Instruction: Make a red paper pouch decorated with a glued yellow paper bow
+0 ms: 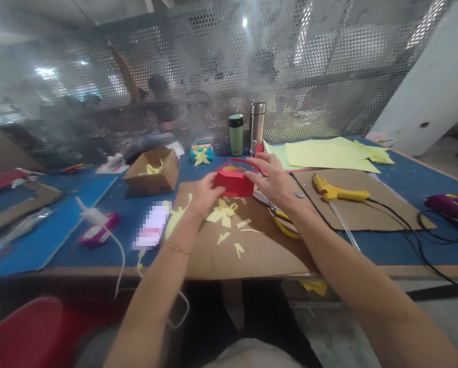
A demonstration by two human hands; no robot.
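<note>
Over a cardboard sheet (202, 260) I hold a small red box (234, 184), apparently of folded paper or card, with a thin red edge along its far side. My left hand (207, 193) pinches its left end. At the right end, my right hand (271, 179) grips it between thumb and fingers. Below the box lie a yellow paper flower or bow (224, 213) and several yellow scraps (239, 250). Scissors with yellow handles (284, 225) rest partly under my right wrist.
To the right, a yellow glue gun (340, 194) with a black cord lies on another cardboard piece (386, 214). Yellow sheets (324, 153), a green tumbler (236, 135) and a steel flask (257, 125) stand behind. Leftward are a cardboard box (152, 176) and a phone (152, 225) on a white cable.
</note>
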